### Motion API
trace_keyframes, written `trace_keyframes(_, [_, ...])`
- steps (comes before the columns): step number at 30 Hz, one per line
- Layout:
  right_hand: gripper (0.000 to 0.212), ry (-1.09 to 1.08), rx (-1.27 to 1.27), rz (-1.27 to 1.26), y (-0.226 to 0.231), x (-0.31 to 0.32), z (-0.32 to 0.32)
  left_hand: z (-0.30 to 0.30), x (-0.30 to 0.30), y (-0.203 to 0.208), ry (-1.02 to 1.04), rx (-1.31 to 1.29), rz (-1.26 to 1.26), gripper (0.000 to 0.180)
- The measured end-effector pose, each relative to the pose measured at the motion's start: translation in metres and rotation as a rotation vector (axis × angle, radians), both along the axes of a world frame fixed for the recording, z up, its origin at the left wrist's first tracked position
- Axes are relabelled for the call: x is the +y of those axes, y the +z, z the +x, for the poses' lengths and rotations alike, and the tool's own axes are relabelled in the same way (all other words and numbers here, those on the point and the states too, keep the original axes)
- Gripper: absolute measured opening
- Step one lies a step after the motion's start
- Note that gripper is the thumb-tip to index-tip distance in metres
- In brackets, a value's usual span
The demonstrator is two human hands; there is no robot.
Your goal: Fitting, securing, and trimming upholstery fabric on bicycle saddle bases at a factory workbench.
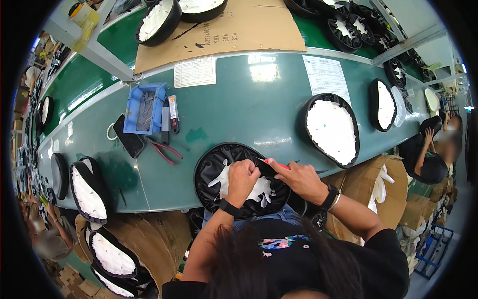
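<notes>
A rounded black padded piece [211, 164] lies at the near edge of the table, in front of my body. Its wrinkled black cover surrounds a white, jagged-edged inner part [261, 192]. My left hand [241, 180] is closed in a fist over the middle of the piece, pinching the black cover; its fingertips are partly hidden. My right hand [302, 183] grips a red-handled cutter [278, 163] over the far right rim. The cutter's pale tip points left, toward the cover beside my left fist.
Blue bin [130, 109], phone [128, 137], red-handled pliers [164, 152] and a spare cutter [173, 113] lie left. White-faced black pads stand right [331, 130] and left [87, 192]. Cardboard boxes [159, 239] flank me. A co-worker [428, 154] sits far right.
</notes>
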State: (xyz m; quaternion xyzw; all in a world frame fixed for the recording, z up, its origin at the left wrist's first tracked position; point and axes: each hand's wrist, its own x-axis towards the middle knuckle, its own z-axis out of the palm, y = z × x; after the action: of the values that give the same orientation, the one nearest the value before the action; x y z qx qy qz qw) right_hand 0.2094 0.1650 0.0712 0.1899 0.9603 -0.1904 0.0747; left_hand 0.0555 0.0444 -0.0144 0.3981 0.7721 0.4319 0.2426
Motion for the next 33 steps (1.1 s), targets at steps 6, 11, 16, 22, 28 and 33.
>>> trace_keyframes(6, [0.05,-0.05,-0.115,0.02,-0.004,-0.006,0.029,-0.01,-0.005,0.012,-0.12,0.167,0.039,0.015])
trace_keyframes(11, [0.052,-0.082,-0.134,-0.022,0.003,0.0,0.02,-0.019,0.007,0.01,-0.385,0.498,0.153,0.014])
trace_keyframes(16, [0.052,-0.092,-0.102,-0.024,-0.015,0.0,0.035,-0.018,0.021,0.025,-0.56,0.551,0.016,0.019])
trace_keyframes(22, [0.053,-0.139,-0.063,-0.02,-0.031,-0.018,0.077,-0.056,0.014,0.002,-0.61,-0.503,0.115,0.033])
trace_keyframes(28, [0.055,-0.182,0.07,-0.03,-0.037,-0.028,0.077,-0.005,0.03,0.01,-0.847,0.411,0.254,0.033])
trace_keyframes(33, [0.058,-0.44,-0.039,-0.017,-0.042,-0.085,0.093,-0.035,0.025,0.018,-0.424,-0.916,0.303,0.025])
